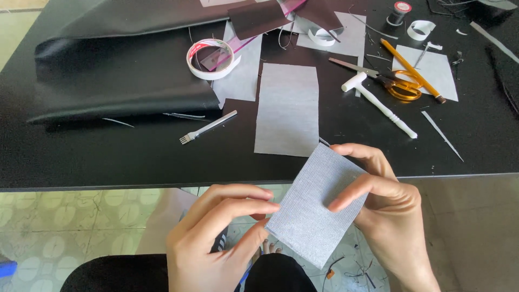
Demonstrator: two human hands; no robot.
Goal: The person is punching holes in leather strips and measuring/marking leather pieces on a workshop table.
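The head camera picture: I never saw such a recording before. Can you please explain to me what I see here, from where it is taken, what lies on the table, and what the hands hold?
The camera sits on a person's head and looks down, so you see that person's own two bare hands; there is no machine. The left hand and the right hand together hold a grey rectangular piece of fabric, just in front of the edge of a black table.

On the table lie a second grey rectangle, a roll of tape, a small pronged metal tool, a white mallet, scissors with orange handles, a yellow pencil and a spool of thread. At the left lies a folded sheet of black material. Under the table you see a patterned tile floor.
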